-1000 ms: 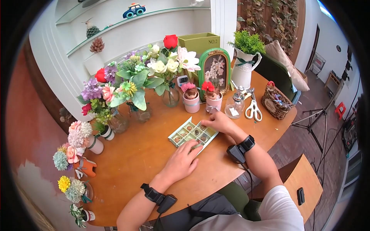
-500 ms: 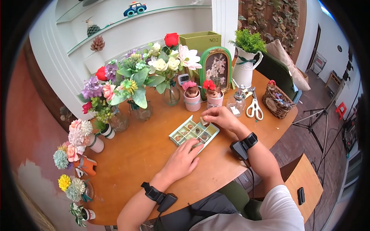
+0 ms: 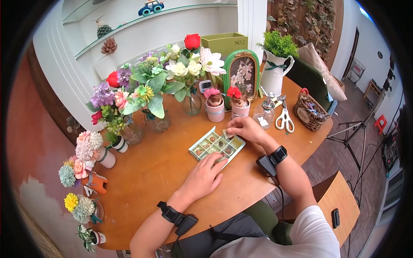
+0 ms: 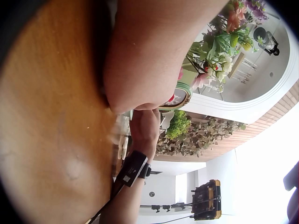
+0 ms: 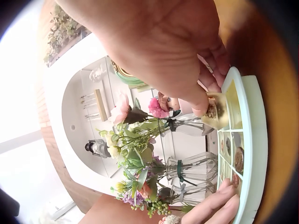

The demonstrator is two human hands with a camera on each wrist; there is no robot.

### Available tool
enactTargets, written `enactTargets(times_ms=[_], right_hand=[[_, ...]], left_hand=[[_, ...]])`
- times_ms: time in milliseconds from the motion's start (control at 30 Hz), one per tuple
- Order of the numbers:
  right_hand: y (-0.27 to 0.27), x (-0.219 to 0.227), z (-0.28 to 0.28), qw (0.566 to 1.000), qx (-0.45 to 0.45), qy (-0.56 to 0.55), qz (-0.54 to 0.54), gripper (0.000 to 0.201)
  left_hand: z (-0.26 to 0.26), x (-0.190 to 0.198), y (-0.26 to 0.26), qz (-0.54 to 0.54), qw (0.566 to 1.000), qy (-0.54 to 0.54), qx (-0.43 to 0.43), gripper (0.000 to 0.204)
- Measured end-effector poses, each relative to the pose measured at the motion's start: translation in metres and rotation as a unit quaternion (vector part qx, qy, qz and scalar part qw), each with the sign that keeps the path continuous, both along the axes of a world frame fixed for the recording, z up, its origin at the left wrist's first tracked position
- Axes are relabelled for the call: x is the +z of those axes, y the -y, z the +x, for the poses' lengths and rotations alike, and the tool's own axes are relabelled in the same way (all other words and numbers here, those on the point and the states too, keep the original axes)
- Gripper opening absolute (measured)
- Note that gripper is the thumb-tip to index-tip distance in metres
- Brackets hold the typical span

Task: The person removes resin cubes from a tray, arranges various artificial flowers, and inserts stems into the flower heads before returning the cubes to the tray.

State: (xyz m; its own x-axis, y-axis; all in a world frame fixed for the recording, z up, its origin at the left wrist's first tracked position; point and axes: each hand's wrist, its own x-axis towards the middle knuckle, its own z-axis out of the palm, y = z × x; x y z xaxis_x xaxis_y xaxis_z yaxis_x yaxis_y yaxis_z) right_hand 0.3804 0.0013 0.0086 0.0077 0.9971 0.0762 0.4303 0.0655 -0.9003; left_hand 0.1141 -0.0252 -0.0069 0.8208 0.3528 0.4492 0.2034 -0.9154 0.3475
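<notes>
A pale mint-green tray [image 3: 198, 153] with a grid of compartments lies on the wooden table, small brown shell-like pieces in several of them. My right hand [image 3: 248, 129] is over its far right corner. In the right wrist view, that hand's thumb and fingers pinch a small square piece [image 5: 216, 111], cream-coloured with a brown, rough-looking lump on its face. The piece is tilted up at the compartments' edge. My left hand [image 3: 202, 177] rests at the near side of the tray, its fingers [image 5: 216, 205] extended over the rim and covering some compartments.
Two pink pots [image 3: 215, 112] with dolls stand behind the tray. A glass bottle [image 3: 264, 115], white-handled scissors [image 3: 285, 121] and a wicker basket [image 3: 308, 112] are at the right. Flower vases [image 3: 191, 103] line the back and left. A green frame [image 3: 228, 69] stands behind the pots.
My right hand has lifted the small square piece from the tray's far right part, and the piece has tilted in its fingers. My left hand has stayed on the tray.
</notes>
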Motion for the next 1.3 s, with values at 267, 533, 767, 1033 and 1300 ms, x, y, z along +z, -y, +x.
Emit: enactTargets(times_ms=[267,533,767,1033,1300], right_hand=[[-0.002,-0.003,0.0,0.998,0.02,0.042,0.039,0.024],[-0.001,0.0,-0.011,0.988,-0.085,0.125,-0.004,0.03],[0.011,0.005,-0.023,0.943,-0.095,0.301,0.102,0.033],[0.004,0.0,-0.014,0.959,-0.199,0.195,0.05,0.05],[0.008,0.008,-0.009,0.966,-0.186,0.175,0.028,0.052]], left_hand=[[0.0,0.0,0.0,-0.002,1.0,0.0,0.0,0.045],[0.001,0.001,0.0,-0.003,1.0,-0.003,0.0,0.044],[0.001,0.001,0.001,-0.002,1.0,0.0,0.001,0.045],[0.0,0.001,-0.001,0.001,1.0,-0.003,-0.002,0.045],[0.001,0.001,0.0,-0.003,1.0,-0.004,0.001,0.045]])
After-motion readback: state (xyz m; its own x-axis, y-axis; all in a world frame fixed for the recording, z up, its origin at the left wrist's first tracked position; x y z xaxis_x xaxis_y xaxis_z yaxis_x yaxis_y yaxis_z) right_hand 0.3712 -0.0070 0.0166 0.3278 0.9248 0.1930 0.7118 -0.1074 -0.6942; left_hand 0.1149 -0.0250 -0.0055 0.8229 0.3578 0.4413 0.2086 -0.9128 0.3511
